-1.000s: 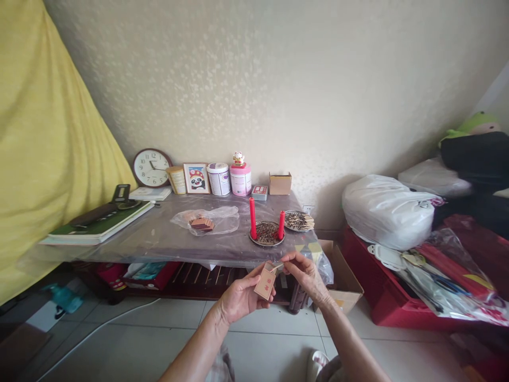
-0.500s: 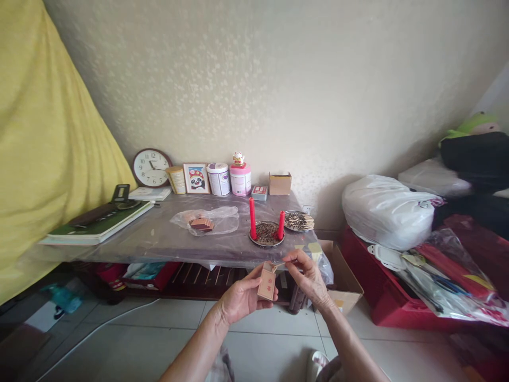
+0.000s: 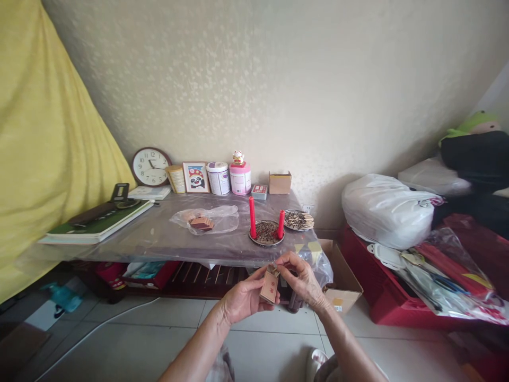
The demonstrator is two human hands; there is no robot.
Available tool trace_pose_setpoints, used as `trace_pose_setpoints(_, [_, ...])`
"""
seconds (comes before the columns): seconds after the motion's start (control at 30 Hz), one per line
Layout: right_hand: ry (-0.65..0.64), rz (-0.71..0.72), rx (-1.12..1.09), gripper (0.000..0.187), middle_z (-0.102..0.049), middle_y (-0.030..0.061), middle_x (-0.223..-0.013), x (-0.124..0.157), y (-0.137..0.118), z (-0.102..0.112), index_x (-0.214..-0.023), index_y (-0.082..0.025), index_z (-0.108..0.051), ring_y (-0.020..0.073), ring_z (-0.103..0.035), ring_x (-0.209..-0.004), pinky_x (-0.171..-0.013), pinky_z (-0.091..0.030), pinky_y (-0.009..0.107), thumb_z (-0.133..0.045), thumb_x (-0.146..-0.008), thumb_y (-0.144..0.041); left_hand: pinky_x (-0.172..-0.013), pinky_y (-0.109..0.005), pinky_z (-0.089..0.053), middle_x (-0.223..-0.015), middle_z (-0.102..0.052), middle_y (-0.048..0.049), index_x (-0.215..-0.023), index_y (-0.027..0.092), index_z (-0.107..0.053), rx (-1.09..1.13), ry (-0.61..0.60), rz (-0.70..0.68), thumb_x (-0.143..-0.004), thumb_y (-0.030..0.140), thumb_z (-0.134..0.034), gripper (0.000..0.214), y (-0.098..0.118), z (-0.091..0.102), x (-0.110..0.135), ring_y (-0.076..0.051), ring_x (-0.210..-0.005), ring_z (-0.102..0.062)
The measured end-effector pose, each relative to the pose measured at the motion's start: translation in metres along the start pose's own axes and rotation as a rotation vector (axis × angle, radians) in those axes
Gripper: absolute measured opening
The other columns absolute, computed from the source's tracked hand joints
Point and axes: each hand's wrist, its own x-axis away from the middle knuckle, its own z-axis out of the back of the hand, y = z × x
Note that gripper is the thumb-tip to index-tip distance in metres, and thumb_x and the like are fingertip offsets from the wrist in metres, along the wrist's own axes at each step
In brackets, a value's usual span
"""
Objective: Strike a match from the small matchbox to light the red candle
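Near the front edge of the plastic-covered table (image 3: 147, 231), above the tiled floor (image 3: 170, 331), we held a small cardboard box (image 3: 269, 287) in our left hand (image 3: 245, 300), thumb and fingers closed around its sides. The box was tilted, its upper end open and its printed face toward us. Our right hand (image 3: 301, 280) was at that open end, thumb and fingers bent close together; the spot was too small for us to tell whether they gripped anything. Beyond our hands we saw a tall candle (image 3: 252, 218) and a short candle (image 3: 281, 224), both red, upright on a round plate (image 3: 267, 244). Just behind it, to the right, a second plate (image 3: 298, 229) bore matchsticks (image 3: 307, 222). Farther left lay a clear bag (image 3: 226, 216) with brown pieces (image 3: 201, 223).
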Motion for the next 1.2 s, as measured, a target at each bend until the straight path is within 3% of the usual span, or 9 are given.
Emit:
trace_pose_setpoints(0.13, [0.007,-0.051,-0.064,0.017,-0.069,0.0017,-0.081,0.001,0.003,-0.004,-0.087,-0.021,-0.067,0.0168,-0.066,-0.074,-0.068,-0.054,0.028,-0.06,-0.087,-0.037,-0.073,-0.033,-0.046,-0.087,-0.075,-0.0103,-0.134,0.023,-0.043,0.015,-0.004,-0.01,-0.089,0.026,-0.05,0.046,0.0,-0.001,0.001,-0.02,-0.08,-0.071])
trace_pose_setpoints(0.43, [0.172,-0.119,-0.113,0.029,-0.068,0.0044,-0.079,0.0,0.018,0.003,-0.089,-0.019,-0.065,0.0195,-0.065,-0.074,-0.07,-0.052,0.031,-0.062,-0.085,-0.049,-0.076,-0.031,-0.047,-0.091,-0.074,-0.0081,-0.138,0.027,-0.037,0.068,0.035,-0.093,-0.09,0.027,-0.049,0.05,0.003,-0.001,0.002,-0.017,-0.082,-0.07])
trace_pose_setpoints(1.2, [0.12,-0.09,-0.19,0.024,-0.07,0.0034,-0.082,0.002,0.017,-0.008,-0.085,-0.02,-0.068,0.0179,-0.065,-0.074,-0.07,-0.053,0.03,-0.065,-0.084,-0.044,-0.076,-0.031,-0.047,-0.089,-0.075,-0.0086,-0.135,0.025,-0.039,0.082,0.022,-0.098,-0.09,0.024,-0.048,0.046,0.003,-0.003,0.002,-0.018,-0.082,-0.071])
